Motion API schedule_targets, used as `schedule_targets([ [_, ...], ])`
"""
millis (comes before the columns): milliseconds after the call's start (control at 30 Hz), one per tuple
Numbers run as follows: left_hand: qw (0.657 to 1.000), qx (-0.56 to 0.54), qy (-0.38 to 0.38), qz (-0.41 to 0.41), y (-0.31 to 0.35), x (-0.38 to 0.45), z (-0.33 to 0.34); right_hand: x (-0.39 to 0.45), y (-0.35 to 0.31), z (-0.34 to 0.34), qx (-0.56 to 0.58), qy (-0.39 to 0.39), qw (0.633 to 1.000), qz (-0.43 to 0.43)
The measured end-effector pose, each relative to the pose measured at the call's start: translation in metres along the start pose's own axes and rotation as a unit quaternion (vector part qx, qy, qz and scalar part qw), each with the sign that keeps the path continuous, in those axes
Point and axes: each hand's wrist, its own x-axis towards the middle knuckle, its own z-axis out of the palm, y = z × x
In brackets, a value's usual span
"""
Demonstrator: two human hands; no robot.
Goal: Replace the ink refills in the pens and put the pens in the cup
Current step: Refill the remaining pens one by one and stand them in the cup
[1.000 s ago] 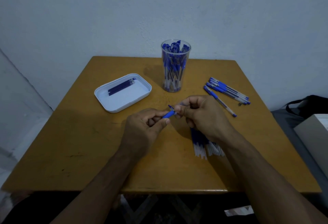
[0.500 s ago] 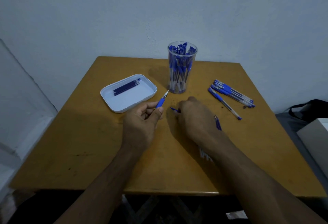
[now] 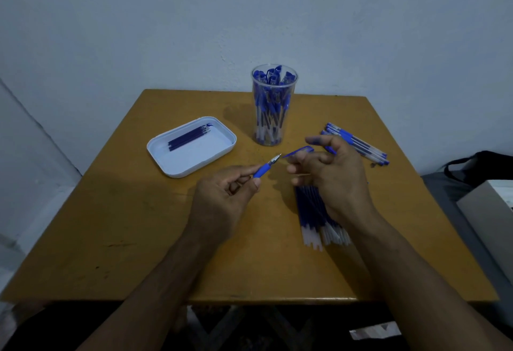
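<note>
Pale wall behind, and in front of me the yellow-brown table [image 3: 116,234] with everything for the job laid out on it. My left hand [image 3: 222,203] has its fingers curled round a pen [image 3: 266,166], pinching the blue grip section so the metal tip points up and away toward the far right. My right hand [image 3: 330,173] hovers just right of that tip with a blue cap [image 3: 298,151] caught loosely between the fingertips; the fingers are blurred, so I cannot tell how firm that hold is.

As I read it, the step is capping this pen before it goes in the cup [image 3: 273,106], which stands at the far middle, already crowded with pens. To do it well, I should keep the left hand steady and let the right do the travelling: turn the cap so its open mouth faces the tip, line the two up along one axis, then push straight on rather than at an angle.

Nearer, under my right wrist, lies a bundle of refills [image 3: 316,217]. A few pens [image 3: 358,143] wait at the far right, and the white tray [image 3: 222,135] at the left holds several dark refills.
</note>
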Motion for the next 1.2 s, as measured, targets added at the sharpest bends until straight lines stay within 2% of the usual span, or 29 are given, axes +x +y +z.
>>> schedule_targets([
  [333,0.998,0.034,-0.041,0.035,0.002,-0.001,-0.001,-0.010,-0.006,0.005,0.000,-0.040,0.998,-0.039],
  [633,0.998,0.033,-0.043,0.041,0.003,0.001,-0.002,-0.011,-0.001,0.006,-0.039,-0.063,0.997,-0.020],
  [1200,0.999,-0.005,-0.050,0.000,-0.001,0.006,-0.005,-0.014,0.003,0.014,-0.025,-0.056,0.998,-0.004],
])
